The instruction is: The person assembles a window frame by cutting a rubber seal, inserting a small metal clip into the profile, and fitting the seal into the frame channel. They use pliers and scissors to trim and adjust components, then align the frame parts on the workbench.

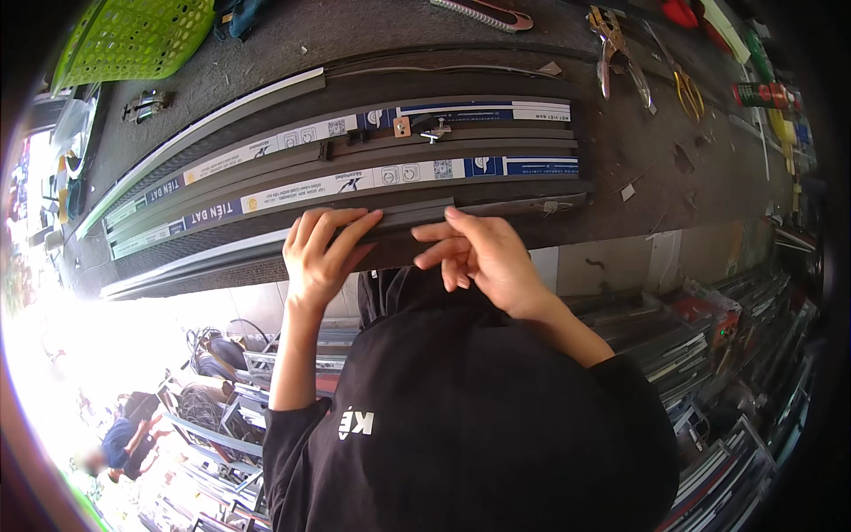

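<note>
Along the near edge of the workbench lies a long dark metal profile (403, 215), with a thin grey strip ending around its middle. My left hand (321, 253) is closed over the profile, fingertips on its top and thumb on the near side. My right hand (487, 262) has its fingers apart and half curled, with one fingertip touching the profile near the strip's end. Behind them lie two long profiles with printed white-and-blue film (355, 179). Small black pieces (356, 136), a copper-coloured plate (402, 127) and a small metal fitting (434, 135) rest on these.
A green perforated basket (133, 40) stands at the far left. Locking pliers (616, 62), yellow-handled pliers (688, 93), a utility knife (483, 13) and a red spray can (762, 95) lie toward the back and right. Racks of metal profiles (709, 355) stand below the bench.
</note>
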{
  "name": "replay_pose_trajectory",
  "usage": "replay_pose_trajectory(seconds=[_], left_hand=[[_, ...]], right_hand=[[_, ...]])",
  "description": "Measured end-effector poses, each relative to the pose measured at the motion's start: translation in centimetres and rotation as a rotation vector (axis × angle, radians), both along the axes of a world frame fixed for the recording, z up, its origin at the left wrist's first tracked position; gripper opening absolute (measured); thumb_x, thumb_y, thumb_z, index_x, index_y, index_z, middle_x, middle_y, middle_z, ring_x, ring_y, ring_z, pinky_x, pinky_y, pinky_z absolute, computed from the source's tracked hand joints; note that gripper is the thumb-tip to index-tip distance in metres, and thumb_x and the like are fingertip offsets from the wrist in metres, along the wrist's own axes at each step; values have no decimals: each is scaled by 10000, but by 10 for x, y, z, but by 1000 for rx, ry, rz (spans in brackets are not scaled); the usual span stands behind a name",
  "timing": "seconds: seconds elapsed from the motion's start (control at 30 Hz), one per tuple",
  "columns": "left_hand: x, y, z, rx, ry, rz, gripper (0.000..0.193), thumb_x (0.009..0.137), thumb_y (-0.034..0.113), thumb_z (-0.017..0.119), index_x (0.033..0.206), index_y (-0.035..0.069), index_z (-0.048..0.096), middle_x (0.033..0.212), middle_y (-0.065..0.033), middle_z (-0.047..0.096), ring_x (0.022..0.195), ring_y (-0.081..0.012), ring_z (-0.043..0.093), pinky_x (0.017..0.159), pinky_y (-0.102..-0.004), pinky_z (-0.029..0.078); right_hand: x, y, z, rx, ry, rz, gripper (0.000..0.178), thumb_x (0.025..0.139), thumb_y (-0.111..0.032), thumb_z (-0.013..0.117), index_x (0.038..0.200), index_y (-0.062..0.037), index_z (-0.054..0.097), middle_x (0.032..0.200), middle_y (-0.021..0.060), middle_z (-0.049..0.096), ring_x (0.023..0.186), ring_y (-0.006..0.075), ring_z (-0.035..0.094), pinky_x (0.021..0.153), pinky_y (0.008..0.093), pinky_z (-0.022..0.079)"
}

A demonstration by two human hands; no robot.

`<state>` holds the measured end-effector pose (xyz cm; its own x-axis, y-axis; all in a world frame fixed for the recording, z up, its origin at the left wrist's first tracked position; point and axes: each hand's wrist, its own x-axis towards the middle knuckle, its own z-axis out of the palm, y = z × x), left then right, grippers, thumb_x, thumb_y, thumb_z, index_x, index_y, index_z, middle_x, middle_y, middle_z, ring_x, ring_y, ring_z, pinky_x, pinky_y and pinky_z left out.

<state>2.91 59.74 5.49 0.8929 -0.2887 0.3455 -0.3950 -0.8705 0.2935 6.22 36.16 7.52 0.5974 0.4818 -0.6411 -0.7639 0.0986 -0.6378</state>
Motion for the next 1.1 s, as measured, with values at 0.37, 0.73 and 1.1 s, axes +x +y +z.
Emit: replay_pose_trajectory(seconds=[0.37, 0.73, 1.1], left_hand=[[47, 20, 24, -223, 509, -26, 245, 858, 282, 721, 971, 71, 774, 886, -106, 730, 764, -288, 693, 665, -340, 528], [44, 18, 21, -200, 464, -11, 255, 817, 284, 763, 977, 85, 778, 841, -73, 717, 696, -231, 668, 601, -319, 513], [-19, -1, -13, -33, -318, -24, 362, 582, 289, 890, 878, 123, 761, 832, 14, 723, 726, -164, 646, 650, -284, 535]], right_hand=[[19, -18, -12, -832, -1471, -119, 168, 750, -99, 803, 909, -97, 748, 861, 3, 675, 723, 203, 610, 642, 313, 514], [27, -12, -24, -873, -1562, -148, 153, 711, -96, 818, 814, -97, 705, 802, -3, 667, 715, 201, 614, 590, 320, 508], [-21, -17, -7, 151, -12, 248, 573, 1049, -427, 464, 1250, 101, 559, 995, 195, 683, 651, 115, 616, 498, 228, 514]])
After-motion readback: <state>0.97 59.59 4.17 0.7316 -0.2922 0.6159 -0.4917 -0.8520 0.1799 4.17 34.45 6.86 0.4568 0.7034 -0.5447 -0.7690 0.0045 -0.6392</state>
